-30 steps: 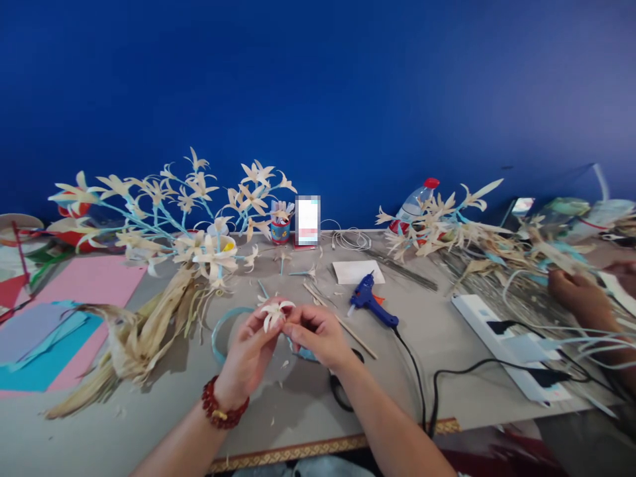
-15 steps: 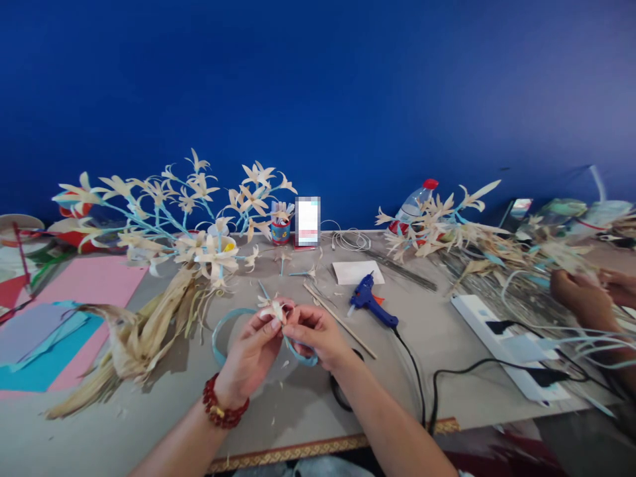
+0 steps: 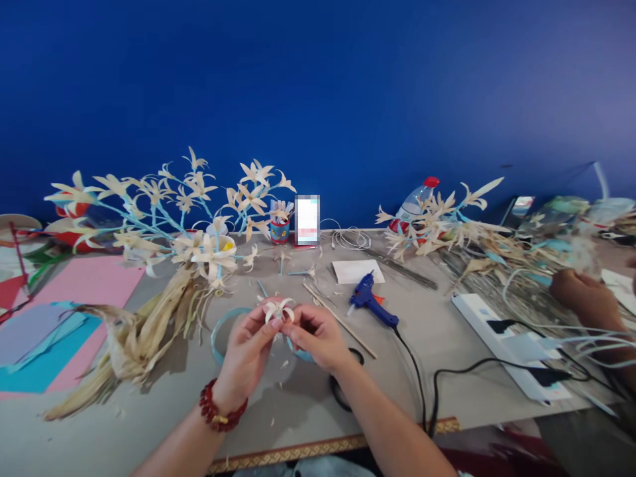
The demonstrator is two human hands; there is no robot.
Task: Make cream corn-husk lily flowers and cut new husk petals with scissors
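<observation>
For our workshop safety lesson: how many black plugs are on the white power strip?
2: the farther black plug toward the white power strip's far end, and the nearer black plug toward its near end. The white adapter may hide others.

Dark-red beaded bracelet [image 3: 231, 420] with gold-coloured bead [image 3: 219, 419]

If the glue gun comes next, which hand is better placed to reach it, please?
Probably the right hand: the glue gun lies nearer to it than to the left hand, though both hands are at the small white flower.
</observation>
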